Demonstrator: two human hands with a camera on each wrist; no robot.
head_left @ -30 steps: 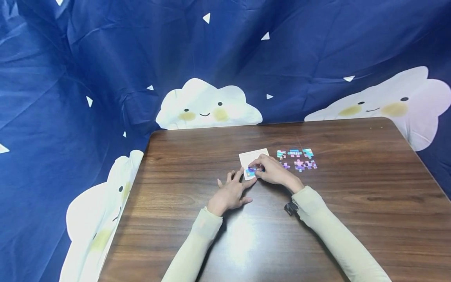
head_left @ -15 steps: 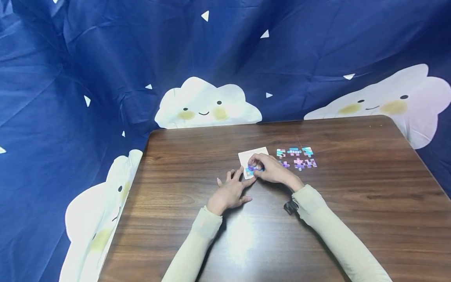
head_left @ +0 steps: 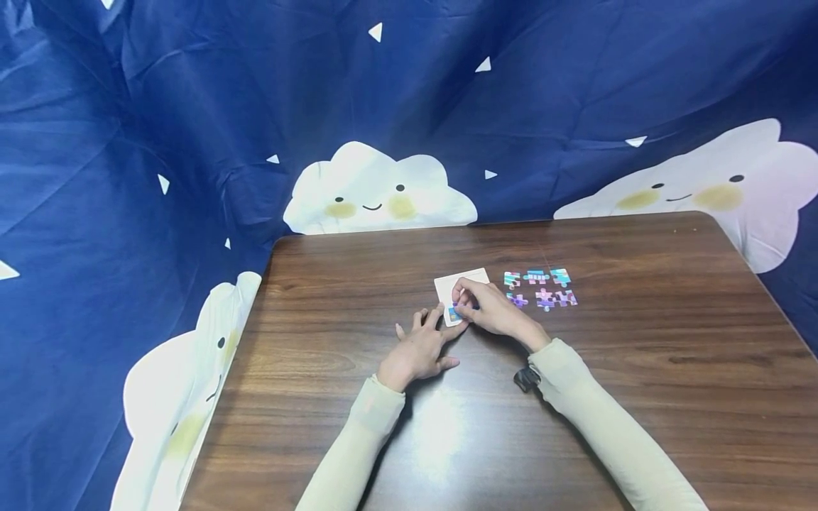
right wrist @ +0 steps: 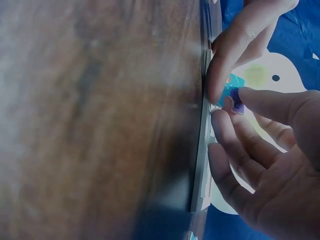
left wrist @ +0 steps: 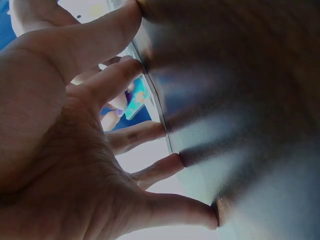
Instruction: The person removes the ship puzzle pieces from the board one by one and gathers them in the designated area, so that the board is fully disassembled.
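A white square puzzle tray lies on the table, with a blue puzzle piece standing out in its near left corner. Over that corner, my right hand pinches a small purple puzzle piece between thumb and fingers, tilted up from the tray in the right wrist view. Its lower fingers reach down to the tray. My left hand has its fingers spread, the fingertips at the tray's near left edges and the thumb on the table. Part of the tray is hidden under the right hand.
Several loose puzzle pieces lie in two rows on the wooden table to the right of the tray. A blue curtain with white clouds hangs behind and to the left of the table.
My right fingers have shifted slightly at the tray's corner and now cover more of the purple and blue pieces. The left hand stays in place.
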